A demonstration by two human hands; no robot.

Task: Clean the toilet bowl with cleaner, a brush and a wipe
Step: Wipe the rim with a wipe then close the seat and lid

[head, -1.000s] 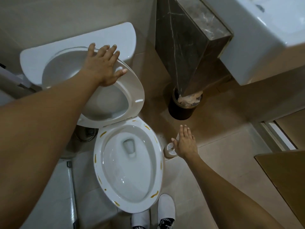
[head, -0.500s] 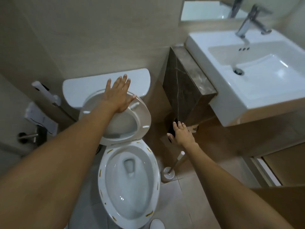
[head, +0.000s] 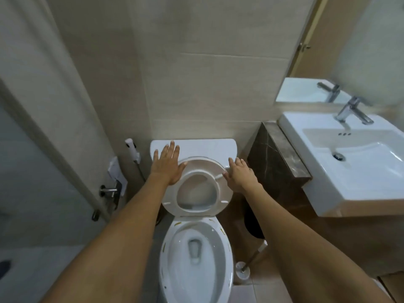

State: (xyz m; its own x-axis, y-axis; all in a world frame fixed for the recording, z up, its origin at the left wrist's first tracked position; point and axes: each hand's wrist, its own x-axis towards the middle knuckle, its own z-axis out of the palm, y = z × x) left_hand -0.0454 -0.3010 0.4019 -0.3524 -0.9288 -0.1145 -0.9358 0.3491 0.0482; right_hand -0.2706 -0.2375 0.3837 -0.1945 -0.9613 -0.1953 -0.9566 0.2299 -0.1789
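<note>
Counts: 2 hands, left hand [head: 166,166] and right hand [head: 240,175]. 1 toilet bowl [head: 194,256], 1 raised seat [head: 197,186], 1 cistern [head: 203,147]. 1 toilet brush [head: 251,262] in 1 holder [head: 242,274]. 1 sink [head: 354,162], 1 tap [head: 352,109]. 1 bidet sprayer [head: 131,147]. 1 dark bin [head: 253,224].

The toilet bowl [head: 194,254] is showing glossy white ceramic; the raised seat [head: 197,189] is showing smooth plastic. The faucet [head: 352,110] is gleaming as polished metal. The cabinet [head: 277,167] is presenting dark veined stone.
</note>
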